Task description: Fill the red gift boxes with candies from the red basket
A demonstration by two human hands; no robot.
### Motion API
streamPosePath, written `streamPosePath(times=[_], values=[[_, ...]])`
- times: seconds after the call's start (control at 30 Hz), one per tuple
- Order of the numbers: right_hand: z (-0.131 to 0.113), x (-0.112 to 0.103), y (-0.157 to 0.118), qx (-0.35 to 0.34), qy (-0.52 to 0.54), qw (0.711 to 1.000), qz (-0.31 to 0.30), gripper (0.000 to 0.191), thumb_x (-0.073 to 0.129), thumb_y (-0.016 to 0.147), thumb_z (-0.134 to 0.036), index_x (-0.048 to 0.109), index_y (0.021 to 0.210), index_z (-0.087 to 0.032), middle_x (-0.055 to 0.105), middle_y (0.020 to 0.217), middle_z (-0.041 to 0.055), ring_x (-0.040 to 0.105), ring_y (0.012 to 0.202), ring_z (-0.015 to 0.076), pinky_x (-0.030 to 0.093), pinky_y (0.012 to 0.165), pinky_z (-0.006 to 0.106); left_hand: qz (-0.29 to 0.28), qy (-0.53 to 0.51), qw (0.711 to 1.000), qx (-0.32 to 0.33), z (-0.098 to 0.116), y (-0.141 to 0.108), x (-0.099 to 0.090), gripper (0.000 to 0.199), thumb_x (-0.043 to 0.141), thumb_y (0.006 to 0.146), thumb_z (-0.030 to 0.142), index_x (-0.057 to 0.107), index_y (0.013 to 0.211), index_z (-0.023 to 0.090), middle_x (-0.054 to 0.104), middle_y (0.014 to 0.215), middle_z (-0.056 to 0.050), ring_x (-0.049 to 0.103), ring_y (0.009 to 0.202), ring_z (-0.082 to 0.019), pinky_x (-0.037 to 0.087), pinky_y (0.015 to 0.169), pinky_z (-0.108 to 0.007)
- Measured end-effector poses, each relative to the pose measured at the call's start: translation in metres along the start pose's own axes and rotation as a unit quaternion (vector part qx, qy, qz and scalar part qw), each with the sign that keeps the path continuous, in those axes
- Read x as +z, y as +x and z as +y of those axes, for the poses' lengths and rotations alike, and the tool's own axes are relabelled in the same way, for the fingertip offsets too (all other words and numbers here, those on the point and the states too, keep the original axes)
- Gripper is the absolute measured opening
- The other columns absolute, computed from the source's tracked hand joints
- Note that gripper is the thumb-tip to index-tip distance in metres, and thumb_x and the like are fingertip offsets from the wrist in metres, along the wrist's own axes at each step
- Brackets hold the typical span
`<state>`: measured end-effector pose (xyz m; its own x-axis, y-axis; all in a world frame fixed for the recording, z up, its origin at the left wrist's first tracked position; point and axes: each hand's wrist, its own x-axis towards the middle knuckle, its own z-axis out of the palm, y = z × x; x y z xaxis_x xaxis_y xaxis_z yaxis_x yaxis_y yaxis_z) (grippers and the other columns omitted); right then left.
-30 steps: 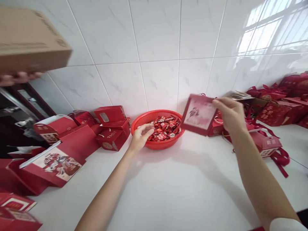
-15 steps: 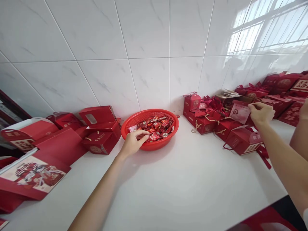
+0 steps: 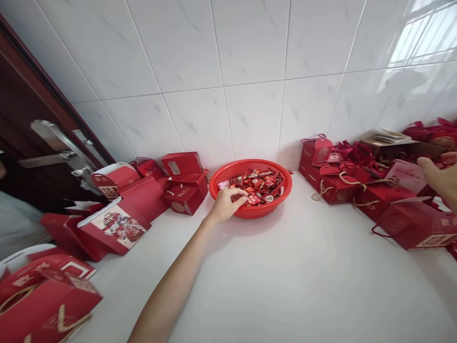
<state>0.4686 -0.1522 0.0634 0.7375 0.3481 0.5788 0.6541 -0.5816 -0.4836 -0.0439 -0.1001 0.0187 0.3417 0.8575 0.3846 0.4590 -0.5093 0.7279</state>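
My left hand (image 3: 228, 204) is at the front left rim of a red plastic basket (image 3: 217, 181), its thumb and fingertips close together over the wrapped candies (image 3: 255, 183). Whether anything is pinched there is too small to tell. At the right edge, my right hand (image 3: 441, 178) is partly cut off, with its fingers apart beside a pink-and-red box (image 3: 407, 175). Red boxes with rope handles (image 3: 380, 197) lie just left of and below that hand.
Red gift boxes (image 3: 187, 195) and bags (image 3: 53, 305) line the left side. A dark door with a metal handle (image 3: 59, 143) stands at the far left, beside part of a person (image 3: 17, 224). Cards (image 3: 392, 136) lie at the back right. A tiled wall (image 3: 253, 109) rises behind.
The view has turned left, showing the door and more bags. My left hand stays at the basket. My right hand's fingers have parted from the pink-and-red box, which now sits lower among the boxes.
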Motion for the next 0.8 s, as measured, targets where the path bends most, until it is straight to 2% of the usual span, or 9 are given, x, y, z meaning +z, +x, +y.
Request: streamPosePath(times=[0.07,0.13,0.17,0.2,0.3,0.4,0.53,0.7,0.8], values=[[-0.025,-0.014,-0.019,-0.054,0.085,0.995,0.014,0.037,0.072,0.086,-0.030,0.073,0.117,-0.008,0.069,0.111,0.0306,0.063,0.111,0.0343,0.044,0.084,0.048,-0.003,-0.003,1.000,-0.002,-0.001,0.000,0.000,0.023,0.063,0.080,0.036,0.077,0.087,0.019,0.078,0.095,-0.007,0.073,0.085,-0.023,0.059,0.086,-0.037],[-0.049,-0.026,-0.052,-0.123,0.190,0.974,0.018,0.027,0.067,0.088,-0.029,0.074,0.108,-0.013,0.073,0.092,0.0210,0.067,0.090,0.0277,0.047,0.082,0.045,-0.004,-0.007,1.000,-0.006,-0.002,-0.001,0.000,0.023,0.064,0.080,0.036,0.077,0.087,0.020,0.078,0.094,-0.006,0.073,0.085,-0.023,0.059,0.087,-0.038],[-0.059,-0.030,-0.074,-0.158,0.246,0.956,0.000,0.021,0.067,0.086,-0.031,0.075,0.099,-0.016,0.073,0.087,0.0168,0.065,0.073,0.0234,0.049,0.074,0.042,-0.005,-0.011,1.000,-0.008,-0.002,-0.001,0.000,0.022,0.065,0.079,0.037,0.077,0.087,0.020,0.078,0.094,-0.006,0.072,0.085,-0.023,0.059,0.087,-0.038],[-0.068,-0.034,-0.099,-0.218,0.305,0.927,-0.025,0.017,0.066,0.086,-0.032,0.073,0.092,-0.019,0.072,0.084,0.0134,0.062,0.065,0.0207,0.050,0.068,0.039,-0.007,-0.019,1.000,-0.012,-0.002,-0.001,-0.001,0.023,0.066,0.079,0.038,0.077,0.087,0.020,0.078,0.094,-0.006,0.073,0.086,-0.023,0.059,0.087,-0.038],[-0.086,-0.037,-0.178,-0.394,0.434,0.799,-0.135,0.008,0.062,0.089,-0.029,0.067,0.088,-0.023,0.073,0.089,0.0095,0.067,0.071,0.0201,0.055,0.068,0.035,-0.034,-0.061,0.997,-0.034,-0.001,0.002,-0.005,0.027,0.070,0.076,0.042,0.076,0.088,0.019,0.078,0.093,-0.007,0.073,0.087,-0.024,0.059,0.087,-0.039],[-0.091,-0.033,-0.244,-0.457,0.457,0.720,-0.254,0.011,0.054,0.095,-0.023,0.065,0.096,-0.023,0.072,0.101,0.0102,0.069,0.071,0.0169,0.058,0.068,0.032,-0.078,-0.099,0.990,-0.061,0.004,0.010,-0.016,0.033,0.076,0.071,0.046,0.076,0.090,0.018,0.078,0.092,-0.009,0.074,0.089,-0.026,0.059,0.087,-0.041],[-0.081,-0.025,-0.287,-0.457,0.446,0.694,-0.333,0.018,0.047,0.098,-0.023,0.065,0.095,-0.022,0.070,0.110,0.0119,0.071,0.077,0.0168,0.060,0.067,0.031,-0.060,-0.077,0.993,-0.064,0.006,0.026,-0.050,0.038,0.079,0.067,0.045,0.076,0.091,0.017,0.079,0.098,-0.011,0.073,0.095,-0.026,0.056,0.095,-0.043],[-0.071,-0.022,-0.291,-0.430,0.440,0.688,-0.385,0.023,0.045,0.100,-0.027,0.066,0.093,-0.022,0.070,0.108,0.0111,0.070,0.072,0.0160,0.060,0.066,0.031,-0.030,0.058,0.993,-0.097,0.005,0.037,-0.120,0.033,0.077,0.064,0.043,0.077,0.087,0.019,0.079,0.102,-0.009,0.073,0.097,-0.026,0.055,0.096,-0.039],[-0.071,-0.024,-0.290,-0.415,0.449,0.685,-0.396,0.023,0.045,0.100,-0.028,0.066,0.091,-0.023,0.070,0.107,0.0109,0.069,0.070,0.0162,0.060,0.064,0.031,-0.040,0.179,0.970,-0.161,0.015,0.024,-0.167,0.032,0.075,0.063,0.041,0.078,0.088,0.021,0.079,0.102,-0.008,0.073,0.097,-0.026,0.057,0.086,-0.031]])
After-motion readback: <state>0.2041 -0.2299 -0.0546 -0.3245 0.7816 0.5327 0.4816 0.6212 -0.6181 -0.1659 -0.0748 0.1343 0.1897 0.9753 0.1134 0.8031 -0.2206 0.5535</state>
